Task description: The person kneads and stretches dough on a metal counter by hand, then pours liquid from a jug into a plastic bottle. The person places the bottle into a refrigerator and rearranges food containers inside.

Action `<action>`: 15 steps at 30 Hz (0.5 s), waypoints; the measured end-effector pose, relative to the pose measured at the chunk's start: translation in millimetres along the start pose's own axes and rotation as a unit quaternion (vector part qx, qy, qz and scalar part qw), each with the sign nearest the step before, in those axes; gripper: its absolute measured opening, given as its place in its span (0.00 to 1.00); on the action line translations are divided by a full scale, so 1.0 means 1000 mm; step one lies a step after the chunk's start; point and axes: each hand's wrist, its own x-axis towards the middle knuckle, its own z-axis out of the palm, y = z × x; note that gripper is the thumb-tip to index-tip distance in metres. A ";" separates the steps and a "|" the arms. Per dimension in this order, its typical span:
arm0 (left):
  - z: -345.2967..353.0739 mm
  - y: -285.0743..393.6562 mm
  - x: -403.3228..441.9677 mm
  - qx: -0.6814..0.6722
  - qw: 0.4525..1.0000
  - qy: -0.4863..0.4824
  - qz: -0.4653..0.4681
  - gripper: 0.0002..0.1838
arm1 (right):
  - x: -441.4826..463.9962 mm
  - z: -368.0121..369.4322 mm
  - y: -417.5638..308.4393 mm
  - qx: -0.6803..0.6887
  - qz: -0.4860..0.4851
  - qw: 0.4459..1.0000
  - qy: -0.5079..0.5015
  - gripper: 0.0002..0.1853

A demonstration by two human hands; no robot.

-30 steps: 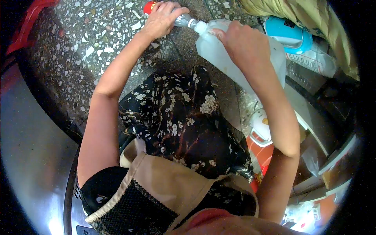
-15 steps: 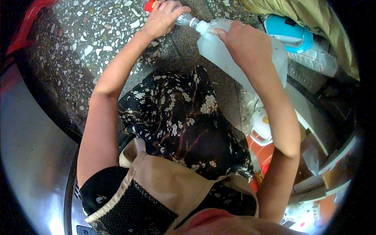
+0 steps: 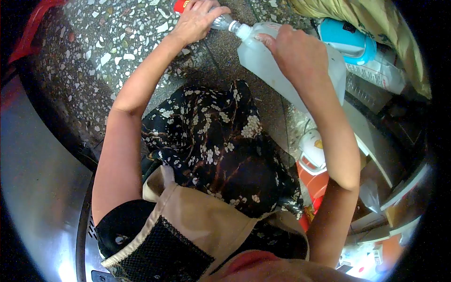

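Observation:
My left hand (image 3: 195,22) is wrapped round a small clear plastic bottle (image 3: 222,22) with a red label, near the top of the view. The bottle lies tilted, its neck pointing right. My right hand (image 3: 300,52) grips a large translucent white plastic jug (image 3: 259,61) from above; my fingers and forearm hide its handle. The jug is tipped to the left, and its mouth meets the bottle's mouth. Cloudy-looking contents or plastic fill the jug's outline; I cannot tell the liquid level.
Speckled terrazzo floor (image 3: 101,70) lies below. At right are a blue container (image 3: 339,38), a clear labelled bottle (image 3: 379,74), a greenish-gold sack (image 3: 376,21) and a white lidded item (image 3: 312,146) above something orange. A metal surface (image 3: 44,169) stands at left.

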 end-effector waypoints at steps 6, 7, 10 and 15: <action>0.003 -0.003 0.000 0.008 1.000 -0.001 0.002 0.40 | 0.000 0.000 -0.001 -0.001 -0.002 1.000 0.000 0.24; 0.003 -0.003 0.000 0.008 1.000 -0.002 0.002 0.40 | 0.000 0.001 0.000 -0.003 -0.005 1.000 0.003 0.24; 0.002 -0.002 -0.001 0.003 1.000 -0.001 -0.002 0.40 | 0.000 0.001 0.000 -0.009 -0.012 1.000 0.006 0.24; 0.003 -0.003 -0.001 0.006 1.000 0.005 0.004 0.39 | 0.001 0.001 0.000 -0.008 -0.009 1.000 -0.001 0.23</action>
